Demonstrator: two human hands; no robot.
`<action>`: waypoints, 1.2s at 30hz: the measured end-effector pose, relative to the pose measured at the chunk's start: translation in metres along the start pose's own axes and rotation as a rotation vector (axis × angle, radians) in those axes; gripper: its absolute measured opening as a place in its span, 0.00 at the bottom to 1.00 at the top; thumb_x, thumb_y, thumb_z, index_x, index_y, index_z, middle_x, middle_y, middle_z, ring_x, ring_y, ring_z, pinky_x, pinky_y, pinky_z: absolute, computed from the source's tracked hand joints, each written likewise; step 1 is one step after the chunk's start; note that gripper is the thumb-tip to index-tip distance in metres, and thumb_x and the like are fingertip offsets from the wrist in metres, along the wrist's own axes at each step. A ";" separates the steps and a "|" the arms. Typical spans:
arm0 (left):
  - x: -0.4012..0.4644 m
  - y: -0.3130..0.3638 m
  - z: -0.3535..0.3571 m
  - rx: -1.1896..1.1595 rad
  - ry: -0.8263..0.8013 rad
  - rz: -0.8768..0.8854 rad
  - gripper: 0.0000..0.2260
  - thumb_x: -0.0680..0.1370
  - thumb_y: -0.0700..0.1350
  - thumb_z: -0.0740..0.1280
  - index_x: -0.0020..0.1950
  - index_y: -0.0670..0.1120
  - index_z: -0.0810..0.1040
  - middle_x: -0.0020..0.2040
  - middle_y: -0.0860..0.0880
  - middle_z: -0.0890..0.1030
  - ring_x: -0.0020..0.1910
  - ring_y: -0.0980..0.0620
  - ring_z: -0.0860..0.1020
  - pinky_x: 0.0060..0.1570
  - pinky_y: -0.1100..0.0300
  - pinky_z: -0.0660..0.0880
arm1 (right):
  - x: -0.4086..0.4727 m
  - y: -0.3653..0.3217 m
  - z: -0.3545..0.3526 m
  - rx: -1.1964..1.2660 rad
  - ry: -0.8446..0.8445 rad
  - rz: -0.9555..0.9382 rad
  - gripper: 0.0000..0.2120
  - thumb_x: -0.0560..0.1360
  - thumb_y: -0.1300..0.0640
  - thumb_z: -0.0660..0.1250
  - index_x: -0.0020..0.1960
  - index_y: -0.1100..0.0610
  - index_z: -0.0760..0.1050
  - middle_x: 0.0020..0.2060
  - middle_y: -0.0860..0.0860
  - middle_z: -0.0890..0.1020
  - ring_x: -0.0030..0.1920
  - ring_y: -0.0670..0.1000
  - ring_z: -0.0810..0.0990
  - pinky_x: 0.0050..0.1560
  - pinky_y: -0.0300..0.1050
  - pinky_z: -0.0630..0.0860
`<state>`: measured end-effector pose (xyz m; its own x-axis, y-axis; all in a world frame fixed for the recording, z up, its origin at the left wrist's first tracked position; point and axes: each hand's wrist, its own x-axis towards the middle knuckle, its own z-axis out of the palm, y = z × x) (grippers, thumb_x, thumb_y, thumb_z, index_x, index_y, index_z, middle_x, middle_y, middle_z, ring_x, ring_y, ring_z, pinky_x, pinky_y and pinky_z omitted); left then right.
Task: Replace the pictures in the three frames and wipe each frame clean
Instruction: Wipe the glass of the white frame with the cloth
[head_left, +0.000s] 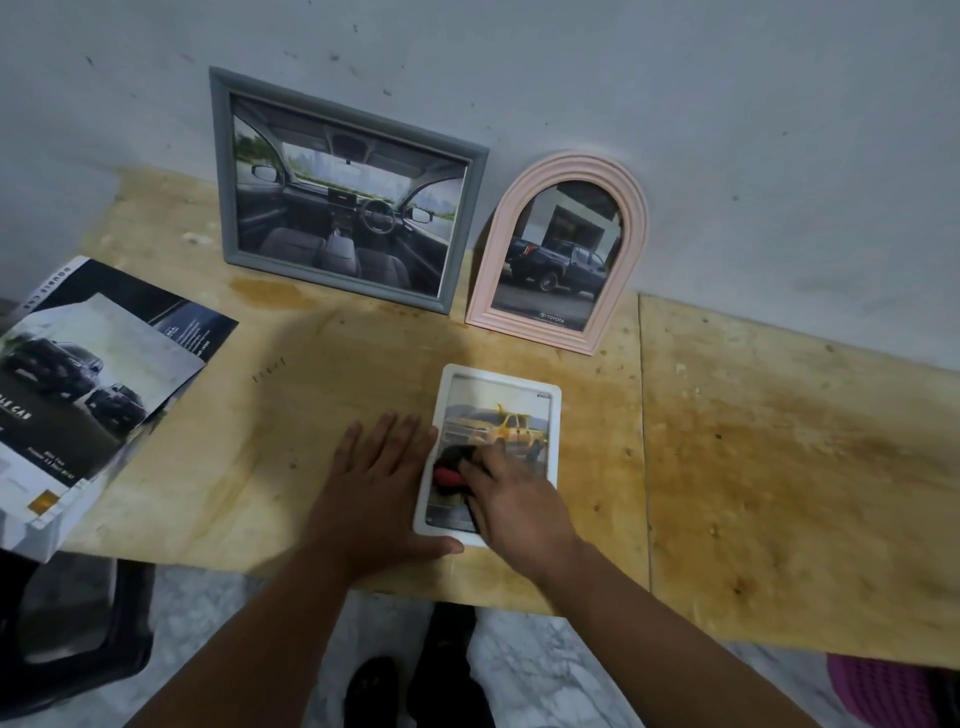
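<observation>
A small white frame (551, 415) with a yellow truck picture lies flat on the plywood table near its front edge. My right hand (514, 499) presses a dark and red cloth (451, 470) onto its glass, fingers closed over it. My left hand (376, 480) lies flat and spread on the table, touching the frame's left edge. A grey frame (343, 192) with a car interior picture leans on the wall at the back. Beside it on the right stands a pink arched frame (563, 249) showing a dark pickup.
Loose car brochure pages (98, 374) lie on a white box (41, 519) at the table's left edge. The plywood top (779, 467) stretches to the right. A dark chair (78, 634) stands lower left, and a purple stool (883, 691) lower right.
</observation>
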<state>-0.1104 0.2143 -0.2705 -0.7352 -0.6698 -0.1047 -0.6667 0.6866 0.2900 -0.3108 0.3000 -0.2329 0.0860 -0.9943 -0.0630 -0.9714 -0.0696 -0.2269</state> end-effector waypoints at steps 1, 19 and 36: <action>0.000 0.000 0.000 -0.004 0.004 0.003 0.59 0.65 0.86 0.53 0.84 0.47 0.59 0.84 0.45 0.58 0.84 0.42 0.53 0.78 0.33 0.54 | -0.010 -0.002 0.000 0.026 -0.015 -0.026 0.18 0.78 0.53 0.66 0.67 0.53 0.77 0.57 0.51 0.78 0.52 0.54 0.80 0.40 0.47 0.79; 0.001 0.001 -0.002 0.015 -0.008 -0.002 0.59 0.65 0.86 0.55 0.85 0.48 0.56 0.85 0.46 0.55 0.84 0.42 0.51 0.79 0.33 0.53 | 0.044 0.044 -0.029 0.229 -0.026 0.354 0.13 0.83 0.56 0.59 0.61 0.56 0.80 0.49 0.56 0.78 0.46 0.60 0.79 0.45 0.55 0.78; 0.001 0.001 -0.003 -0.009 0.012 0.001 0.60 0.64 0.87 0.55 0.84 0.48 0.58 0.85 0.45 0.56 0.84 0.42 0.52 0.79 0.33 0.53 | 0.057 0.042 -0.060 0.220 0.040 0.419 0.15 0.83 0.53 0.61 0.67 0.53 0.78 0.52 0.54 0.80 0.48 0.57 0.80 0.45 0.53 0.79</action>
<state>-0.1116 0.2134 -0.2672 -0.7341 -0.6727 -0.0927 -0.6650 0.6845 0.2987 -0.3600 0.2357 -0.1879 -0.3162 -0.9356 -0.1571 -0.8503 0.3529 -0.3905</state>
